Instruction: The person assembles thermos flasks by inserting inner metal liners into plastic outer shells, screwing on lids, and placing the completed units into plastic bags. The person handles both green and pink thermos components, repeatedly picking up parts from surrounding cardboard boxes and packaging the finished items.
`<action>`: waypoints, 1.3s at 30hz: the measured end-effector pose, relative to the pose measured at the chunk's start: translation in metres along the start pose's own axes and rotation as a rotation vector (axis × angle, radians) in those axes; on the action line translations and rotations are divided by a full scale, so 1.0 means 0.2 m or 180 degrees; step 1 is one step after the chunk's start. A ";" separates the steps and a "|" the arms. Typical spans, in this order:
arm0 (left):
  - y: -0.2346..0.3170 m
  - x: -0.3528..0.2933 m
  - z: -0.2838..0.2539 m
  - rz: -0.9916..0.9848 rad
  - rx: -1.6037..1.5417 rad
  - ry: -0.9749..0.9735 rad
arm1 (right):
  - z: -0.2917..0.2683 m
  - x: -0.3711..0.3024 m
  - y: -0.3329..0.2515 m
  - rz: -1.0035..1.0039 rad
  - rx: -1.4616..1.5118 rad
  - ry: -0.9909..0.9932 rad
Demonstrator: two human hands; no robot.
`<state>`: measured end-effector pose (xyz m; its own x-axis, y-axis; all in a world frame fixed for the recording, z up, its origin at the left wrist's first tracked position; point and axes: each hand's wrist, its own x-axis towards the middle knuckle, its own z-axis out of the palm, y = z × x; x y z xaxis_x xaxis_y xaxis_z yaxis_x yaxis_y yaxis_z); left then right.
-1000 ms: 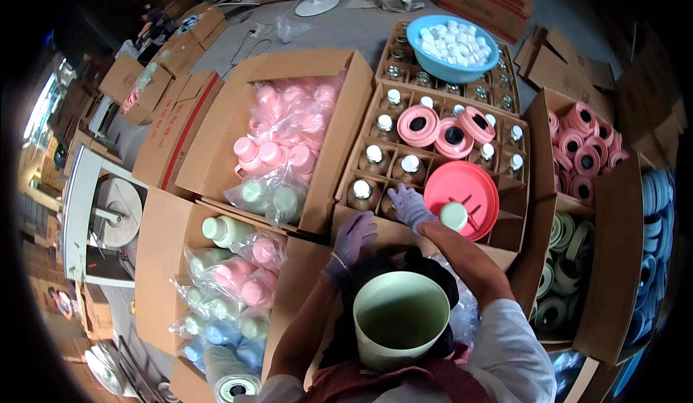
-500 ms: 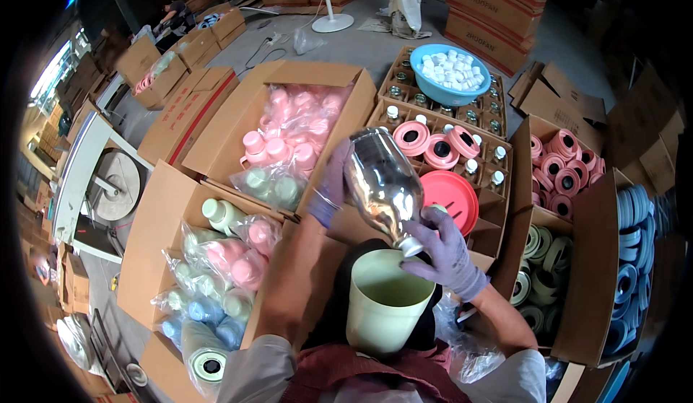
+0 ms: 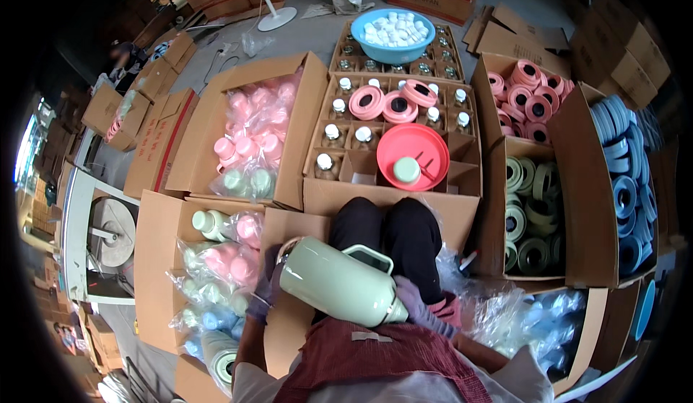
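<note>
A pale green thermos jug (image 3: 339, 280) lies tilted across my lap, its handle on the far side and its spout end toward the right. My left hand (image 3: 268, 284), in a purple-grey glove, is closed round the wide left end, where a pale pinkish rim shows; most of its fingers are hidden. At the spout end my right hand (image 3: 419, 305), gloved alike, grips the jug's neck. In front of my knees, a red round tray (image 3: 433, 143) rests on a divided carton (image 3: 393, 201) of bottle-like glass liners with white caps. A green cup-shaped cap (image 3: 406, 170) sits on that tray.
Pink rings (image 3: 367, 102) lie beside the tray. Behind stands a blue basin (image 3: 393, 53) of white caps. Cartons of bagged pink parts (image 3: 253, 147) and mixed parts (image 3: 224, 259) are at left; pink, green (image 3: 534, 255) and blue rings (image 3: 624, 208) fill boxes at right.
The silvery glass liner held over the open green shell is out of sight. The green shell, upright before, now lies sideways between both hands. My view has shifted.
</note>
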<state>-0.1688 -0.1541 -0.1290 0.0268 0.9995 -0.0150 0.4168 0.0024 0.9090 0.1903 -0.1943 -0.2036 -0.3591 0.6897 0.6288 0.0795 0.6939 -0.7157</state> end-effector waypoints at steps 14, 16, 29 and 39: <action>0.10 0.00 0.18 -0.0483 -0.2083 -0.0697 | -0.47 1.25 -0.41 -0.0096 0.0311 -0.0733; 0.12 0.14 0.30 -0.0392 -0.2532 -0.0756 | -0.48 1.28 -0.42 0.0005 -0.0085 -0.0231; -0.04 0.63 0.65 -0.0705 -0.3080 -0.0309 | -0.40 1.55 -0.35 0.0598 -0.0718 0.0904; -0.08 0.57 0.68 -0.0883 -0.2864 -0.0272 | -0.47 1.57 -0.22 0.0421 -0.0150 0.0083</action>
<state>-0.0493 -0.0446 -0.2007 0.1133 0.9542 -0.2769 -0.4384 0.2981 0.8479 0.1614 0.0111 0.0528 -0.3182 0.7804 0.5382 0.1683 0.6052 -0.7781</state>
